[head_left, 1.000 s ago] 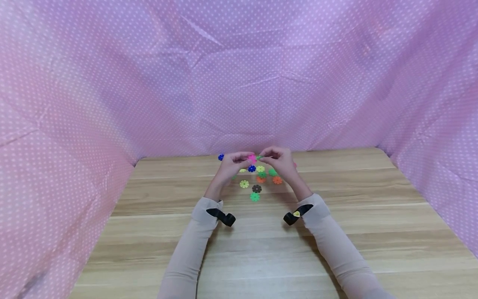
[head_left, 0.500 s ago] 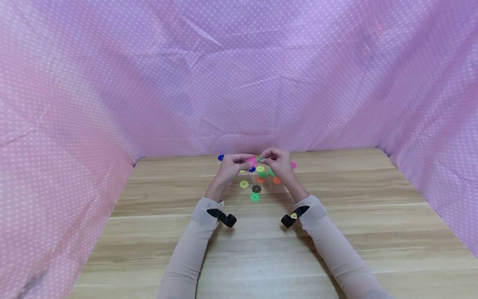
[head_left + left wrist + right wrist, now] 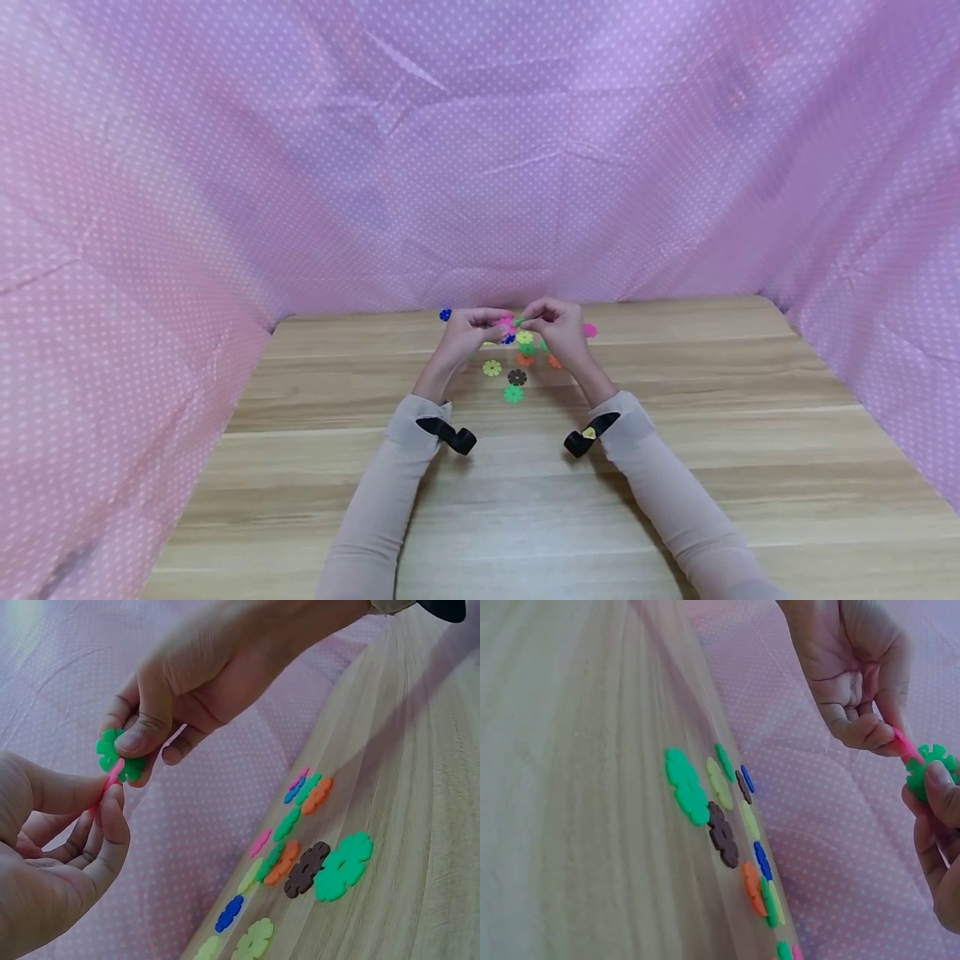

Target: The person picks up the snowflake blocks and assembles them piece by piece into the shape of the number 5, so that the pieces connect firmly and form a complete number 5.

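Observation:
Both hands meet above the far part of the table. My left hand point(image 3: 463, 340) pinches a pink snowflake disc point(image 3: 114, 774) between thumb and fingers. My right hand point(image 3: 561, 332) pinches a green snowflake disc point(image 3: 922, 787) with notches round its rim. The pink disc stands edge-on against the green one, at an angle to it. They touch at the rim; how deep one sits in the other's notch I cannot tell. Fingers cover part of each disc.
Loose discs lie on the wooden table point(image 3: 510, 500) below the hands: a light green one point(image 3: 513, 393), a brown one point(image 3: 517, 377), a yellow one point(image 3: 492, 367), a pink one point(image 3: 590, 331) and several others. A pink dotted cloth point(image 3: 480, 183) hangs behind.
My right hand has shifted slightly down and left, uncovering the pink disc on the table. The green disc has tilted a little against the pink one; both hands still hold their discs.

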Demonstrator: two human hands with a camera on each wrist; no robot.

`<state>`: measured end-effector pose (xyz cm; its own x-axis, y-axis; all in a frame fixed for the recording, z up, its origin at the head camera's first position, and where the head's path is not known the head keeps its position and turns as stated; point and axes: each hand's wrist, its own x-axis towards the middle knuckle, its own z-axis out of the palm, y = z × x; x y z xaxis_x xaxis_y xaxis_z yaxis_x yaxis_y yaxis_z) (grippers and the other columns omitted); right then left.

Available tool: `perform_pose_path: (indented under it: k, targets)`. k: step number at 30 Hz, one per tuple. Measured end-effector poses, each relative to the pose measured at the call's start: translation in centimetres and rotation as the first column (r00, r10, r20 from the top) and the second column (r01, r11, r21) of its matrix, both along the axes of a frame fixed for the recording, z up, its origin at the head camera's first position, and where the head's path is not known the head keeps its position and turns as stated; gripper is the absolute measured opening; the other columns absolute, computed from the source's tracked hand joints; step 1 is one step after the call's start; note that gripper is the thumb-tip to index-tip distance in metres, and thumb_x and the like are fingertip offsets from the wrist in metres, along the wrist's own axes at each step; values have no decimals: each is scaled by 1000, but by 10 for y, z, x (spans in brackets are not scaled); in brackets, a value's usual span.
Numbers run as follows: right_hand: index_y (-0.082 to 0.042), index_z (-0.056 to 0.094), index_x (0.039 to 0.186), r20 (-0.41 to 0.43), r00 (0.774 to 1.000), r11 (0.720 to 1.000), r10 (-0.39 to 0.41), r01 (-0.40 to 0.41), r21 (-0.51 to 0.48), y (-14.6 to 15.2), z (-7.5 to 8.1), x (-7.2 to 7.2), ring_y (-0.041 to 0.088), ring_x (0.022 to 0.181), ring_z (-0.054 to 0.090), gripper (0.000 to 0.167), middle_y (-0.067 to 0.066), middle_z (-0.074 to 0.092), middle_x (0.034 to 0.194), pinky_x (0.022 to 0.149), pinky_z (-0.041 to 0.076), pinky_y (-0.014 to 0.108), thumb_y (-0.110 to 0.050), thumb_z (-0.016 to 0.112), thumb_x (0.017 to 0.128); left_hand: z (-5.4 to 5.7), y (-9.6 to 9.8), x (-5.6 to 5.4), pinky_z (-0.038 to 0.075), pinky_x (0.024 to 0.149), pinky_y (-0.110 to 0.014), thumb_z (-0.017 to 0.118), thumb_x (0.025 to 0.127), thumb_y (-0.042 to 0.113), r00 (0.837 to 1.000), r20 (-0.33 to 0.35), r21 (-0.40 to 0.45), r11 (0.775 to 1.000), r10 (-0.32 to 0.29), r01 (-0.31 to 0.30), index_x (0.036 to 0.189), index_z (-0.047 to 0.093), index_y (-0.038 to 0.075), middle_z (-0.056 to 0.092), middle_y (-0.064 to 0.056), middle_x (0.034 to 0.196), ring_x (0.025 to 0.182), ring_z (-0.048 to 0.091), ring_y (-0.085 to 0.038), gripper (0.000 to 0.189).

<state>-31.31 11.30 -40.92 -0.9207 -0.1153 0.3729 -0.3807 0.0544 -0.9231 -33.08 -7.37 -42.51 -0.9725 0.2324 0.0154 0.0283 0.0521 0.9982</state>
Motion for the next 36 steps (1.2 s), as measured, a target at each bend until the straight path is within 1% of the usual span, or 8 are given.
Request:
perform_pose_path:
  k: [5,8,12,16,21,25,28,36]
  targets:
    - [19,65,90,-2,999,999,39,-39,35,5,-8,-10,4,72,66,8,28,70,85,70,58,15,17,70,84,1,-3,2,48,105,-64,64,95,-3,999,-5,7,999,-54,54,122,70,-3,71,-5,95,84,67,-12,28]
    - [14,68,94,17,998,995,66,-67,68,10,-16,-19,5,73,65,9,18,73,87,68,57,16,14,72,86,1,-6,3,48,105,-63,62,98,1,994,24,4,994,-108,108,126,68,0,70,-6,101,95,69,-26,29]
    - [9,70,103,82,990,982,111,-122,145,14,-18,-23,6,74,66,16,19,73,95,66,57,19,5,74,89,0,-10,1,51,103,-61,61,100,6,986,70,-4,988,-154,154,128,67,2,69,-15,111,107,68,-40,29]
    - [10,66,117,202,966,951,162,-208,231,19,-17,-25,7,81,67,30,29,71,108,79,63,32,0,75,90,-2,-14,-1,50,104,-62,61,100,6,983,107,9,989,-149,149,130,64,-1,68,-16,111,106,69,-37,31]
    - [13,64,121,296,926,857,236,-342,387,24,-17,-27,18,91,71,35,27,72,109,92,61,46,1,73,90,-3,-21,-3,50,105,-62,63,98,4,989,84,18,992,-122,121,132,62,-5,67,-9,107,97,68,-23,35]
    - [13,65,119,310,884,744,350,-464,481,23,-22,-29,33,100,72,31,27,72,108,93,60,44,3,72,90,-1,-26,-4,53,103,-59,64,96,4,992,53,20,993,-118,117,129,63,-5,67,-5,105,94,67,-17,34]
    - [10,68,115,307,864,676,400,-504,537,23,-28,-29,31,97,71,27,25,73,106,89,61,37,4,73,89,-1,-26,-5,52,103,-60,64,96,4,991,51,19,992,-122,121,128,63,-5,67,-4,103,92,67,-14,33]
    - [-1,73,118,324,851,587,412,-521,620,25,-36,-26,13,77,54,32,5,63,83,70,47,21,-1,77,87,-4,-24,-4,51,105,-60,64,95,4,990,72,-1,993,-119,120,129,62,-4,67,-6,108,94,66,-16,35]
